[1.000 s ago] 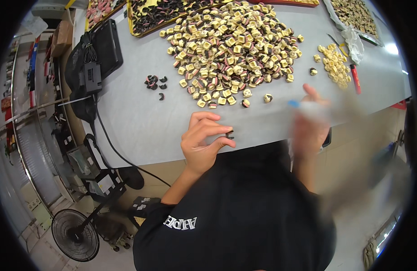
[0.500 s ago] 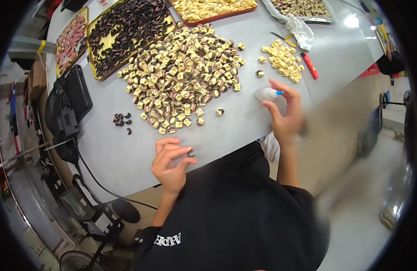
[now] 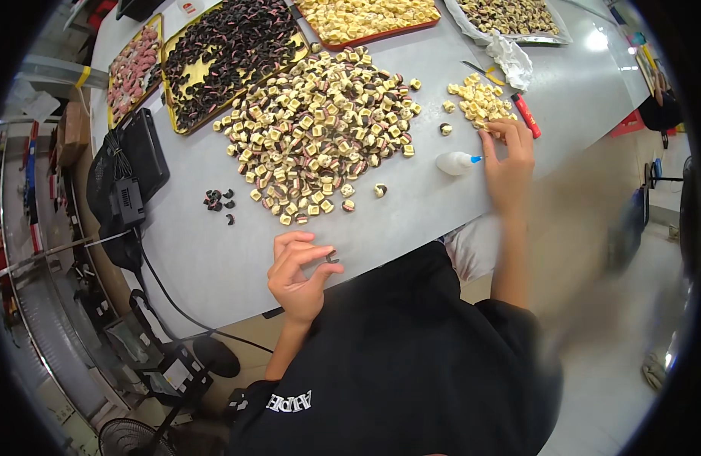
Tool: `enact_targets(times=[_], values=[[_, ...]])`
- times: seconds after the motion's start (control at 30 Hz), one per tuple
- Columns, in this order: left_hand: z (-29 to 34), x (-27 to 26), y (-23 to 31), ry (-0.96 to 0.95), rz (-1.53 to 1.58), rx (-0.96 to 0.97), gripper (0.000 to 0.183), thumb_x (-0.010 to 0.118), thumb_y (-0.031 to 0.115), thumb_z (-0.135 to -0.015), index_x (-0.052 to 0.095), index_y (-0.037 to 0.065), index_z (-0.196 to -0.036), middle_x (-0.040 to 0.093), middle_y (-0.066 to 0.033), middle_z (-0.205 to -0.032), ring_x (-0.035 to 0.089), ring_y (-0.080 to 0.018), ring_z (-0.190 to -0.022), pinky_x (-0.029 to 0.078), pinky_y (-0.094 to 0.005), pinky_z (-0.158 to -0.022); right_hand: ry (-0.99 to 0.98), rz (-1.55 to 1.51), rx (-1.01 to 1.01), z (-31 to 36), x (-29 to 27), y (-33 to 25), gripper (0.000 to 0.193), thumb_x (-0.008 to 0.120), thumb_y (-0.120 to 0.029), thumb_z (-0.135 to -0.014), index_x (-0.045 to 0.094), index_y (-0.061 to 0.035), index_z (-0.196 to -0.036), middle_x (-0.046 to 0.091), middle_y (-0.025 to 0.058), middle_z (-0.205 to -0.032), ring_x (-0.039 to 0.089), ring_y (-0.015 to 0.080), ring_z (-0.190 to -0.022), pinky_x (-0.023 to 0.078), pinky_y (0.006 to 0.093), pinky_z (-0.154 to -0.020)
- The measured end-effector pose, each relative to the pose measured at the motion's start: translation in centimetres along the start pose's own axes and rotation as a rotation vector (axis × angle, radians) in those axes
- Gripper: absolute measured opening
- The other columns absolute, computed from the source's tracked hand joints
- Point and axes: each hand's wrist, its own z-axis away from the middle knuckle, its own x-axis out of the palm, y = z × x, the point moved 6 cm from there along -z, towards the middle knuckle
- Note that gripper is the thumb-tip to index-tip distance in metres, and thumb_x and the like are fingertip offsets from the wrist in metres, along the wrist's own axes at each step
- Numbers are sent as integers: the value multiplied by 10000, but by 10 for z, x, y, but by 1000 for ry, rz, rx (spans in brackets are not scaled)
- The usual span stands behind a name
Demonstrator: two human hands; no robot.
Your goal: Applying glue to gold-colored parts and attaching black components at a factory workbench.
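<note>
My left hand, near the table's front edge, pinches a small dark curved piece between thumb and fingertips. To the right, my right hand reaches over the near edge of a small pile of yellow square pieces. Its thumb and forefinger come close together there; whatever is between them is hidden. Just left of that wrist is a white squeeze bottle with a blue tip, apart from the fingers. Ahead of my left hand spreads a big heap of yellow, dark and pink blocks. Several dark curved pieces lie left of it.
Along the back stand a tray of dark and pink pieces, a red-rimmed tray of yellow pieces and a lined tray. A red marker-like tube and crumpled white tissue lie right. A black device with cables sits left.
My right hand has moved away from around the white bottle, forward and right to the yellow pile. The left hand keeps its pinch on the dark piece. The whole view has shifted slightly.
</note>
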Motion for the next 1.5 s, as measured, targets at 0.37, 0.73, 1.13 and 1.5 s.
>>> enact_targets(times=[0.37, 0.73, 1.13, 1.5], values=[[-5, -1, 4, -7, -8, 80, 258, 776, 35, -581, 653, 37, -807, 626, -34, -723, 483, -229, -900, 403, -323, -758, 383, -695, 257, 20, -56, -33, 179, 631, 92, -742, 581, 31, -903, 553, 106, -861, 567, 152, -702, 506, 256, -630], [-4, -4, 10, 34, -8, 142, 307, 801, 98, -533, 672, 91, -812, 622, -10, -754, 511, -215, -861, 426, -324, -752, -862, -1452, 889, 92, 54, -141, 163, 634, 18, -782, 531, 14, -907, 601, 94, -862, 594, 141, -775, 499, 243, -679], [-4, -7, 3, 16, 60, 118, 325, 802, 48, -507, 687, 105, -805, 596, -23, -818, 478, -225, -916, 415, -340, -776, -1010, -1667, 955, 109, 72, -155, 202, 639, -8, -791, 539, 26, -964, 605, 93, -905, 594, 154, -829, 493, 273, -761], [-3, -4, 5, 18, 93, 129, 302, 793, 66, -542, 713, 132, -826, 544, -53, -966, 427, -235, -985, 366, -383, -852, -999, -1778, 676, 112, 71, -163, 239, 597, -158, -859, 579, 40, -993, 508, 118, -1020, 505, 169, -913, 424, 267, -773]])
